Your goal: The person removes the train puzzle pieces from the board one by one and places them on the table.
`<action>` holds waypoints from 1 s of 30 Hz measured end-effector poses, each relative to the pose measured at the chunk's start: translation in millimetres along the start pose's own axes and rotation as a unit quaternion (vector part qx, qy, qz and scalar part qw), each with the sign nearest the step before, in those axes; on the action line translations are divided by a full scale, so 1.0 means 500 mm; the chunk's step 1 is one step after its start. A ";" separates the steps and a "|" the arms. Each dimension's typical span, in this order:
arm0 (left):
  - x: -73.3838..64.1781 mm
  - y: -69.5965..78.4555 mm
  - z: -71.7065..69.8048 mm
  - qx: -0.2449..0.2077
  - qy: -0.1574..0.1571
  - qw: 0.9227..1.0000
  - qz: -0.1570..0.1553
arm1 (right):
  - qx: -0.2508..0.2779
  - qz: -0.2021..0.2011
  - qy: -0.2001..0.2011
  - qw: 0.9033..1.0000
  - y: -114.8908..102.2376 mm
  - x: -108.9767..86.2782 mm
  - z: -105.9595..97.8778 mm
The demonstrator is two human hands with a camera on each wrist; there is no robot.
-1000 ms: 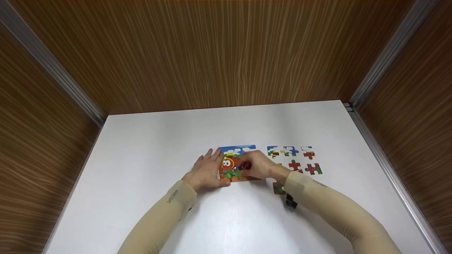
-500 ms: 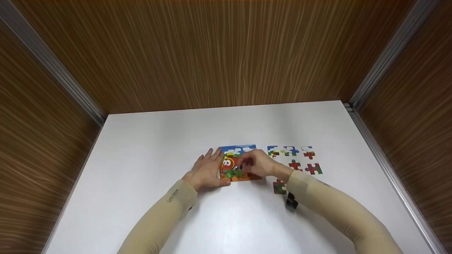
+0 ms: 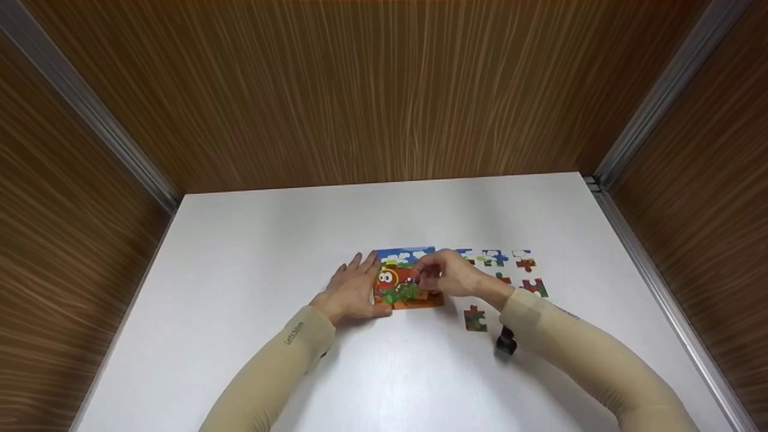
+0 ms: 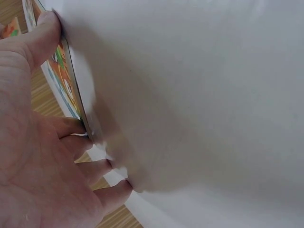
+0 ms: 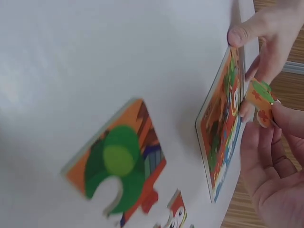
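A picture puzzle (image 3: pixel 403 258) with a red cartoon figure, sky and orange ground lies flat on the white table. My left hand (image 3: pixel 353 289) rests along its left side, fingers spread; in the left wrist view the thumb (image 4: pixel 47 35) touches the board's edge. Over the right part of the picture hovers my right hand (image 3: pixel 457 275). Seen from the right wrist, its thumb and fingers pinch a jigsaw piece (image 5: pixel 260 97), orange with a green leaf, tilted and raised off the board. The right hand covers some of the picture in the head view.
Several loose jigsaw pieces lie right of the board, including a green and red one (image 3: pixel 475 319), a cloud one (image 3: pixel 493 258) and a red one (image 3: pixel 533 288); the right forearm partly hides some. Wood-grain panels (image 3: pixel 384 90) stand behind and beside the white table (image 3: pixel 270 240).
My right hand has shifted slightly right over the board, still with the piece, uncovering more of the picture and covering more loose pieces. The left hand has stayed in place.
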State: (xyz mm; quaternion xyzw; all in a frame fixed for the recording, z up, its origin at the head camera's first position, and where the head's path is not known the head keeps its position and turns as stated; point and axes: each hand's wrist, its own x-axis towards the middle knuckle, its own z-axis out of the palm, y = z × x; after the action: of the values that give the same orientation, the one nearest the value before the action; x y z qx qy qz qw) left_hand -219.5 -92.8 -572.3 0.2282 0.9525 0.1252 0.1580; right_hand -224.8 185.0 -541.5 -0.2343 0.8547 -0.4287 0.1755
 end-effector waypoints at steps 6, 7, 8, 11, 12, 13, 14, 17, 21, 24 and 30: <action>-0.001 0.000 0.003 0.002 0.000 1.000 -0.003 | 0.013 0.023 0.009 1.000 0.013 -0.027 -0.024; -0.002 0.000 0.003 0.001 0.001 1.000 -0.002 | 0.014 0.023 0.011 1.000 0.016 -0.032 -0.028; -0.002 0.000 0.003 0.001 0.002 1.000 -0.001 | 0.013 0.021 0.012 1.000 0.018 -0.037 -0.032; -0.003 0.000 0.002 -0.001 0.005 1.000 0.003 | 0.010 0.018 0.018 1.000 0.024 -0.051 -0.044; -0.003 0.000 0.002 0.000 0.006 1.000 0.005 | 0.008 0.017 0.020 1.000 0.026 -0.056 -0.048; -0.003 0.000 0.001 0.001 0.006 1.000 0.005 | 0.004 0.012 0.023 1.000 0.028 -0.060 -0.052; -0.003 0.000 0.000 0.003 0.007 1.000 0.006 | 0.002 0.011 0.025 1.000 0.029 -0.064 -0.055; -0.002 -0.001 -0.001 0.007 0.007 1.000 0.005 | -0.004 0.010 0.031 0.999 0.033 -0.073 -0.066; -0.003 -0.002 0.000 0.003 0.006 1.000 0.000 | -0.005 0.019 0.029 0.999 0.038 -0.085 -0.080; -0.003 -0.002 0.002 -0.002 0.003 1.000 -0.003 | 0.000 0.026 0.022 0.999 0.044 -0.096 -0.093; -0.004 0.001 0.002 -0.003 0.005 1.000 -0.002 | 0.004 0.039 0.008 0.999 0.053 -0.126 -0.121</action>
State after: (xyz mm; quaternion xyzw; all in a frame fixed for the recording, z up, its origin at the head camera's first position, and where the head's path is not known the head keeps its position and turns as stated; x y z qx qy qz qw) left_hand -217.1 -93.2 -572.6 0.2249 0.9534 0.1287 0.1543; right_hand -209.6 273.0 -522.4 -0.1966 0.8627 -0.4271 0.1862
